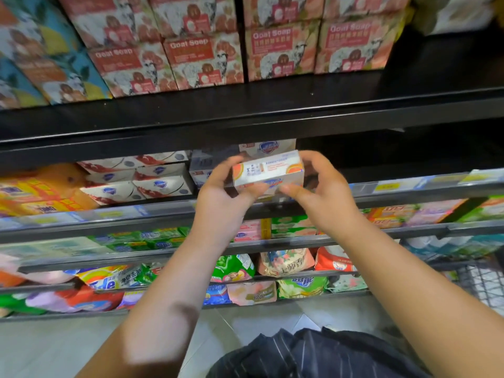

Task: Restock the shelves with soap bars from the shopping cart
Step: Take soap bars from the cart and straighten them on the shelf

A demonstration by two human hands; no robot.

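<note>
Hands gripped one soap box (268,171) between them, the left hand (222,192) curled round its left end and the right hand (324,192) round its right, at the front edge of the second shelf (409,190), near stacked soap boxes (161,178).

soap box (268,173): white-and-orange carton, lying lengthwise, hovering just before the shelf (395,193) front
stacked soap boxes (161,184): white cartons, sitting at its 9 o'clock

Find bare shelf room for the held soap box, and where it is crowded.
Bare: the dark shelf stretch right of the right hand; also the top shelf right of the Goat Soap boxes. Crowded: left of the left hand, which shares the soap box, white boxes and orange packs.
</note>
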